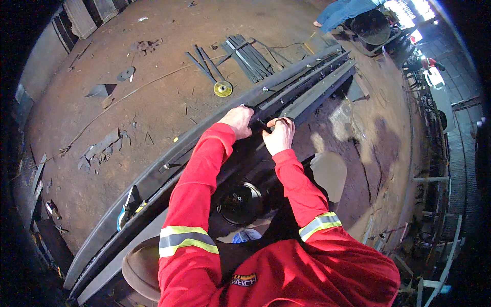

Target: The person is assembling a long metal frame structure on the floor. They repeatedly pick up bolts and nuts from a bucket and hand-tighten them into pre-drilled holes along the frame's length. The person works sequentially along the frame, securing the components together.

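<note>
A long dark metal beam (143, 187) runs diagonally in front of me, with small bolts (265, 89) standing up along it. My left hand (239, 122) rests at the beam's middle, fingers curled over its edge. Just right of it, my right hand (280, 135) is closed at the end of a shorter grey bar (319, 92), thumb and fingers together. Whatever sits between the fingers of either hand is dark and too small to make out. A blue-handled tool (123, 217) lies on the beam's lower left part.
Beyond the beam, a yellow-rimmed disc (223, 88) and a bundle of flat black strips (248, 59) lie on the dirt floor. A cable (123, 94) crosses it. A black round container (240, 203) is below my arms. Another person's legs (345, 13) show far right.
</note>
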`<state>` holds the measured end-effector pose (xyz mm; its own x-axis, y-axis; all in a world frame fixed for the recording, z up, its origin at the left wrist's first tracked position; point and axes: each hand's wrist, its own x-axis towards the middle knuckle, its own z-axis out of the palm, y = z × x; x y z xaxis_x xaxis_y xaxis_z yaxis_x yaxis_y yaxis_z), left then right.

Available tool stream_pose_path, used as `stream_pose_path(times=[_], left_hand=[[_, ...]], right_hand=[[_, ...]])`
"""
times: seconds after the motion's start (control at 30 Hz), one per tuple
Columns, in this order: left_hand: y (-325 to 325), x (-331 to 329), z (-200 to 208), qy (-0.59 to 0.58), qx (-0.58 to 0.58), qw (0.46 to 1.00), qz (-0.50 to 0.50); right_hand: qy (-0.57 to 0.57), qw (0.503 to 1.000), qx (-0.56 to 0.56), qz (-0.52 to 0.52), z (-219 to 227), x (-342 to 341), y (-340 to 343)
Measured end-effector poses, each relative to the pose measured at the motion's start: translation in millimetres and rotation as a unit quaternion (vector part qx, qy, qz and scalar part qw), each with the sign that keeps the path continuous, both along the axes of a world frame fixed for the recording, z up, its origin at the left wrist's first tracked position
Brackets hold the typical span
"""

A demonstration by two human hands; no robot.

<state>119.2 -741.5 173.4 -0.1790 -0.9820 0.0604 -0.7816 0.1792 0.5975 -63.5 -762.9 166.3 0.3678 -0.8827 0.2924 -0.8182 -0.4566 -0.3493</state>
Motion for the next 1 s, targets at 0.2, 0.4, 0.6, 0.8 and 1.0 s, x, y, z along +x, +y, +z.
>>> stream_pose_path(times=[0.2,0.4,0.6,0.8,1.0], left_hand=[[-6,-10,-11,0.018,0.016,1.000,-0.013],[-6,2,0,0.026,-0.025,0.999,0.008],[-5,-13,5,0.015,-0.017,1.000,0.008],[-6,-9,-7,0.016,-0.029,0.999,0.006],[-6,-2,2,0.015,-0.001,1.000,0.007]], right_hand=[[-0.078,0.996,-0.019,0.045,-6,-10,2],[-0.098,0.990,-0.070,0.068,7,4,2],[-0.187,0.982,-0.015,0.031,-25,-14,0],[-0.194,0.981,0.004,0.011,-34,-12,-3],[-0.048,0.998,0.036,0.027,-16,6,9]])
